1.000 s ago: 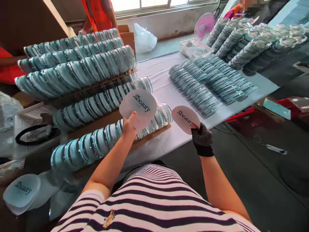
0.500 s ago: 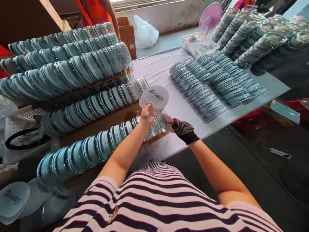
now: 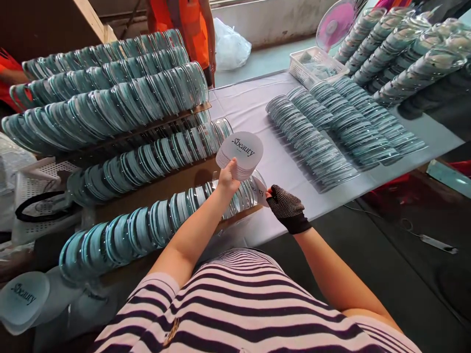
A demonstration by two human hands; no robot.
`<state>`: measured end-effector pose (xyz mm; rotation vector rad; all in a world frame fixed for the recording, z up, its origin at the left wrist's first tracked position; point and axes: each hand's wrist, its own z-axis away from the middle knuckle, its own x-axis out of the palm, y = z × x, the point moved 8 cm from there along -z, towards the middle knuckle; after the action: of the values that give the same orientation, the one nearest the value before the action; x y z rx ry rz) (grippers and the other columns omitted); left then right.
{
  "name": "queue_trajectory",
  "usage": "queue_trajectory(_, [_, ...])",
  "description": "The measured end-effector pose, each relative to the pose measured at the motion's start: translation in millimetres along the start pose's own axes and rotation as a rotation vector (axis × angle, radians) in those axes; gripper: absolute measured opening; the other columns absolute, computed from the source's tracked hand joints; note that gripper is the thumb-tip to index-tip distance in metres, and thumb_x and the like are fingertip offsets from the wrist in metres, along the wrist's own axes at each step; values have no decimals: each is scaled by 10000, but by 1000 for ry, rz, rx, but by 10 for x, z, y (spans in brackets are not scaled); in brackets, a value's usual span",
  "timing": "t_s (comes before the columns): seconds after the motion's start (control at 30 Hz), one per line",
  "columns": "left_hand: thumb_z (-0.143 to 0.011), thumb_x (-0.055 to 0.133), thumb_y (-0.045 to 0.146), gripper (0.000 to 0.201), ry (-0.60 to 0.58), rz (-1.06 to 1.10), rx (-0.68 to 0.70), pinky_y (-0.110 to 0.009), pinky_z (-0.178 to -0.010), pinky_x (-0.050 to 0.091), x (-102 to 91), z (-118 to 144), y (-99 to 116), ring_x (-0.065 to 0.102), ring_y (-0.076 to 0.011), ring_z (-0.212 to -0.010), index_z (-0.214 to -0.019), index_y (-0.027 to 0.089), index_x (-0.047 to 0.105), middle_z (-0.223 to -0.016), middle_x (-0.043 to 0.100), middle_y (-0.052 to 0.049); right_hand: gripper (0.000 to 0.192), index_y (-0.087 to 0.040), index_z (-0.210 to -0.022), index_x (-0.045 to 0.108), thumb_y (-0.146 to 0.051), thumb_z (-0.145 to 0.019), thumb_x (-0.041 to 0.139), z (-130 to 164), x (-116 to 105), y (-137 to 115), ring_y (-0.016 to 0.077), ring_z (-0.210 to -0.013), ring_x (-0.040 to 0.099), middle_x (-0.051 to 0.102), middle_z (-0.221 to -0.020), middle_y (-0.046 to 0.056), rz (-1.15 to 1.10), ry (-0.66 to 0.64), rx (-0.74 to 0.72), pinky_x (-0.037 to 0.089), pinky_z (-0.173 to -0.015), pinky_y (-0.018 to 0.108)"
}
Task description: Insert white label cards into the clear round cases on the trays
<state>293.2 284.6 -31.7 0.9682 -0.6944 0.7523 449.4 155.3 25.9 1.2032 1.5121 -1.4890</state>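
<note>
Near edge of the table: fingers of the gloved right hand pinch a single card, just left of them by the right end of the nearest packed row, whose long axis slants leftward. Slightly beyond, the left hand grips a card stack, lettered "Sbeauty".

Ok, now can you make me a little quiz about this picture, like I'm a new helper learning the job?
1. Which hand wears the black glove?
2. True or false: the left hand holds a stack of round cards with black writing on the top one.
3. What colour is the fan behind the white basket?
A) green
B) pink
C) yellow

Key:
1. The right hand
2. True
3. B
</note>
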Motion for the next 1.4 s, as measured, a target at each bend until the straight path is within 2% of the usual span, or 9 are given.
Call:
queue_trajectory(0.13, [-861,669,144,274,-8,-7,2,-492,-1122,449,30,19,-3,520,-292,-1359,-1132,172,696,-1345,657,-101,215,-205,-885,638,-325,-927,466,-89,-16,10,177,-767,642,720,-872,61,13,0,5,326,-609,250])
queue_trajectory(0.33, [-878,645,130,282,17,-22,22,-459,-1122,456,43,42,13,534,-277,-1348,-1157,155,682,-1348,655,-108,195,-201,-894,648,-271,-908,467,-262,179,88,179,-752,638,723,-856,71,22,-109,66,334,-612,247])
queue_trajectory(0.9, [-897,639,141,394,-26,-91,73,-467,-1096,473,73,142,39,581,-270,-1298,-1284,215,637,-1337,665,-80,268,-196,-1012,675,-319,-951,444,-230,408,-10,207,-861,686,750,-971,94,65,-209,59,378,-668,264])
queue_trajectory(1.07, [-925,602,150,361,3,-74,75,-459,-1095,478,80,174,53,572,-263,-1309,-1279,209,642,-1333,668,-85,248,-202,-913,708,-261,-912,467,-189,504,-19,247,-897,695,747,-977,129,182,-338,34,424,-691,294])
queue_trajectory(1.13, [-911,621,140,397,-10,-79,91,-469,-1096,477,87,183,58,582,-267,-1298,-1299,225,631,-1339,664,-80,204,-193,-875,685,-246,-887,488,-140,570,32,211,-803,686,741,-900,110,0,-393,92,444,-674,280])
queue_trajectory(1.2, [-902,632,134,428,-28,-86,108,-481,-1097,475,96,194,58,590,-275,-1288,-1320,228,619,-1355,653,-81,197,-189,-954,655,-285,-877,501,-80,668,70,159,-646,635,713,-788,67,-418,-456,194,459,-616,258])
queue_trajectory(1.3, [-890,649,126,451,-24,-100,147,-471,-1100,475,101,213,68,595,-274,-1282,-1328,230,613,-1355,653,-77,382,-165,-1117,595,-450,-875,516,-7,769,22,117,-476,505,623,-640,0,-1020,-566,269,429,-500,237])
queue_trajectory(1.33, [-885,657,123,454,-11,-107,160,-460,-1103,474,100,221,73,595,-271,-1282,-1324,228,617,-1346,659,-77,427,-152,-1105,597,-501,-871,521,4,776,6,111,-451,478,598,-607,-9,-1073,-616,262,411,-474,233])
queue_trajectory(1.4, [-873,671,113,455,21,-123,169,-441,-1110,469,101,239,75,596,-263,-1280,-1313,218,624,-1320,676,-80,422,-143,-964,633,-543,-861,545,-16,751,37,104,-425,460,572,-549,-7,-904,-704,239,385,-453,224])
